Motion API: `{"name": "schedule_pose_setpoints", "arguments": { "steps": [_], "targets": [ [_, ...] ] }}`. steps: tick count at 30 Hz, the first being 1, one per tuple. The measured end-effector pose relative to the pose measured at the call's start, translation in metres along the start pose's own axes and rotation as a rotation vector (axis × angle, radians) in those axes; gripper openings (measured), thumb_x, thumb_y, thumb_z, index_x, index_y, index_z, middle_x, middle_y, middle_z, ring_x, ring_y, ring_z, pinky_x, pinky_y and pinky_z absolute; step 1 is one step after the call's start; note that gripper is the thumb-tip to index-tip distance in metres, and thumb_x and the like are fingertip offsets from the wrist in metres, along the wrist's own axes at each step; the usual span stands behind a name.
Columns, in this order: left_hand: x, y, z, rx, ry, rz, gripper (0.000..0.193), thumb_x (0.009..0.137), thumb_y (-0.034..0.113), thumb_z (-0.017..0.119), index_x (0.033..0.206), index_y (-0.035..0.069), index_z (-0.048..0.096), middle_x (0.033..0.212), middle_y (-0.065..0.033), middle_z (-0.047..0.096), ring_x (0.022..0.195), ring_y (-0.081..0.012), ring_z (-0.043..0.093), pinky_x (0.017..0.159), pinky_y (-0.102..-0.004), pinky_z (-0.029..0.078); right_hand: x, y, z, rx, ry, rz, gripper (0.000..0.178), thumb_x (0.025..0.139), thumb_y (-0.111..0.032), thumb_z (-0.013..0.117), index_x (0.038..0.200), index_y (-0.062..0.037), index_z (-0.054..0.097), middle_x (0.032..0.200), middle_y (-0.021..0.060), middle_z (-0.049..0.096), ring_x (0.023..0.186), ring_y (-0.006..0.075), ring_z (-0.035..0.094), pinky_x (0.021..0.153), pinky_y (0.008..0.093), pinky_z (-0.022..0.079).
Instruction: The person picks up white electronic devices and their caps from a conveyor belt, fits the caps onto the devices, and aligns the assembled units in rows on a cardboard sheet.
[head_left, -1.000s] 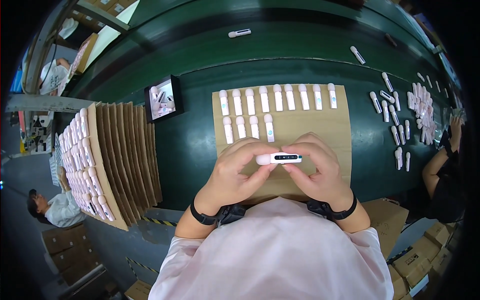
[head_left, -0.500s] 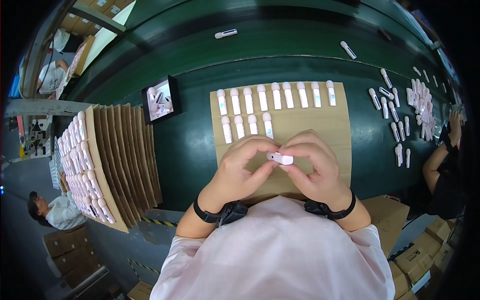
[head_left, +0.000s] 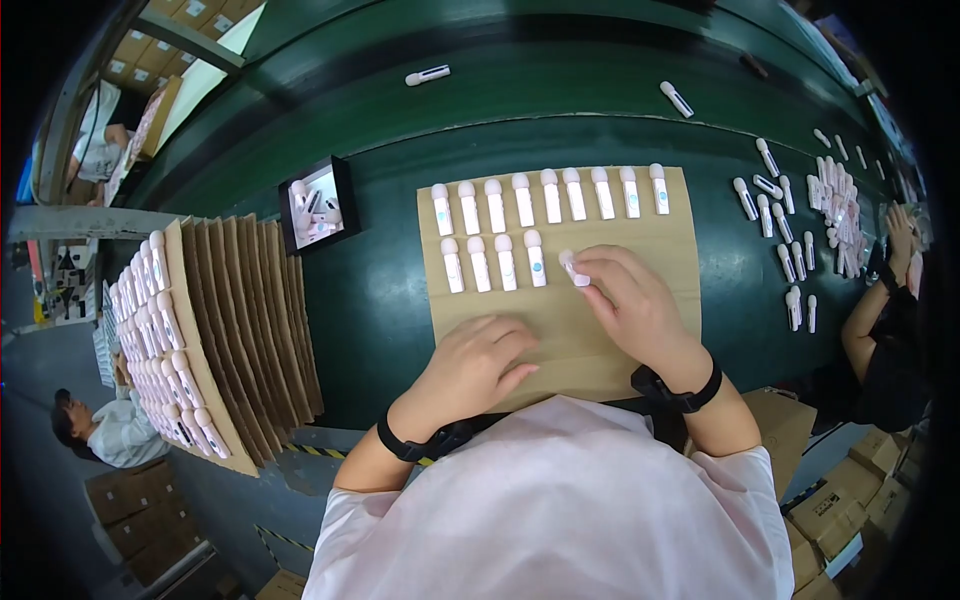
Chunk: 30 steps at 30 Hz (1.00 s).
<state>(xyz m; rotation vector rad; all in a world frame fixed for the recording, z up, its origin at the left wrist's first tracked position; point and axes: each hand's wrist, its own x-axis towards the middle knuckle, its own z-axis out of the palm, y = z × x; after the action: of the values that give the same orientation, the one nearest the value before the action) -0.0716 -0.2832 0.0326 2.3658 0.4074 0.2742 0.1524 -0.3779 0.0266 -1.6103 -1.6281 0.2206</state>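
A sheet of brown cardboard [head_left: 640, 330] lies in front of me. Across its far part runs a row of small white wand-shaped devices [head_left: 552, 198] with rounded pale pink heads. A shorter row [head_left: 507, 265] sits nearer, at its left. Just right of that row, my right hand [head_left: 635, 305] pinches one more white wand-shaped device [head_left: 574, 268] between thumb and fingers at the cardboard; the fingers partly cover it. My left hand [head_left: 480, 360] rests low over the cardboard's near left, empty, thumb and fingers apart.
At left stands a stack of corrugated cardboard sheets [head_left: 240, 330] with devices on top. A black box [head_left: 345, 200] holds more pieces. Loose devices [head_left: 785, 225] and a heap [head_left: 840, 210] lie at right, near another person's hand [head_left: 900, 240]. Two devices [head_left: 428, 75] lie on the green belt [head_left: 540, 90].
My hands have parted. The right has carried the device forward to the end of the shorter row; the left has let go and drawn back. Devices on the belt have shifted left.
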Motion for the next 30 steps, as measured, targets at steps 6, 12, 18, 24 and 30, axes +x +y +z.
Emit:
{"name": "schedule_pose_setpoints", "arguments": {
  "steps": [6, 12, 18, 24, 30],
  "targets": [
    [-0.002, -0.004, 0.003, -0.025, -0.117, 0.002, 0.023, 0.078, 0.016, 0.076, 0.097, 0.005, 0.069, 0.107, -0.0076, 0.064, 0.099, -0.0296, 0.061, 0.086, -0.0401, 0.05, -0.016, 0.006, 0.01, -0.135, -0.167, -0.026, 0.02, 0.081, -0.001, 0.07, 0.099, -0.003, 0.062, 0.109, 0.0109, 0.062, 0.093, 0.0313, 0.063, 0.079, 0.0387, 0.053],
    [-0.001, -0.006, 0.001, -0.027, -0.164, -0.018, 0.02, 0.081, 0.018, 0.074, 0.095, 0.006, 0.068, 0.107, -0.0067, 0.062, 0.103, -0.0279, 0.06, 0.09, -0.0402, 0.048, -0.013, 0.015, 0.014, -0.179, -0.287, -0.044, 0.019, 0.08, -0.002, 0.068, 0.098, -0.0042, 0.062, 0.114, 0.0111, 0.059, 0.097, 0.0305, 0.061, 0.084, 0.0395, 0.052],
    [-0.002, -0.004, -0.003, -0.046, -0.171, -0.015, 0.02, 0.08, 0.018, 0.074, 0.095, 0.005, 0.069, 0.108, -0.0069, 0.062, 0.103, -0.0281, 0.06, 0.09, -0.0404, 0.048, -0.007, 0.026, 0.021, -0.207, -0.221, -0.061, 0.02, 0.079, -0.002, 0.069, 0.098, -0.0045, 0.063, 0.116, 0.0109, 0.059, 0.099, 0.0306, 0.061, 0.085, 0.0394, 0.052],
    [-0.001, -0.005, -0.005, -0.042, -0.197, -0.01, 0.023, 0.079, 0.016, 0.076, 0.098, 0.006, 0.07, 0.11, -0.0078, 0.064, 0.103, -0.0299, 0.061, 0.09, -0.0397, 0.049, 0.006, 0.018, 0.001, -0.124, -0.243, -0.046, 0.025, 0.079, -0.005, 0.071, 0.103, -0.0046, 0.064, 0.118, 0.0118, 0.06, 0.103, 0.0315, 0.061, 0.088, 0.04, 0.052],
    [0.002, -0.006, -0.009, -0.065, -0.238, -0.008, 0.024, 0.08, 0.017, 0.075, 0.1, 0.005, 0.07, 0.113, -0.0088, 0.065, 0.104, -0.0313, 0.061, 0.091, -0.0394, 0.049, 0.043, 0.051, -0.064, -0.212, -0.164, 0.03, 0.025, 0.082, -0.007, 0.07, 0.106, -0.0041, 0.064, 0.118, 0.0131, 0.06, 0.105, 0.0342, 0.061, 0.091, 0.0399, 0.05]
  ]
}}
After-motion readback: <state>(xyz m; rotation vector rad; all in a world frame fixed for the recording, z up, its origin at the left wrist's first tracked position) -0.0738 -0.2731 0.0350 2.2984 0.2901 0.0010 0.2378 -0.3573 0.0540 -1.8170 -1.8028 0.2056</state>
